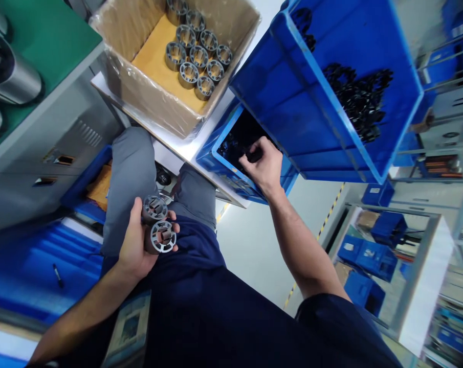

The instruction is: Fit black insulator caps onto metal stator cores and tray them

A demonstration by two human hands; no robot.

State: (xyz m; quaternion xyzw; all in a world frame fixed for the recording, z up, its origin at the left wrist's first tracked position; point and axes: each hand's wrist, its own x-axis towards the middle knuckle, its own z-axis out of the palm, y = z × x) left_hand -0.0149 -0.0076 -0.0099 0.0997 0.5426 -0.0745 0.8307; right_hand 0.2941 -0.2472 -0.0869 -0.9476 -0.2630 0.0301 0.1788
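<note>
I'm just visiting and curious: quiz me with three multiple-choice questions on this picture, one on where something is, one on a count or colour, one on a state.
1. Where is the right hand?
A. In the lower blue bin
B. In the cardboard box
C. On the green bench top

2. How many metal cores does the left hand hold?
A. One
B. Two
C. Four

3. What state is the cardboard box in?
A. Taped shut
B. Open, holding only black parts
C. Open, partly filled with metal cores

Answers:
1 A: the hand reaches into the bin of black parts.
2 B: two slotted cylinders sit stacked in the palm.
3 C: its flaps are open, and cores fill only one end.
</note>
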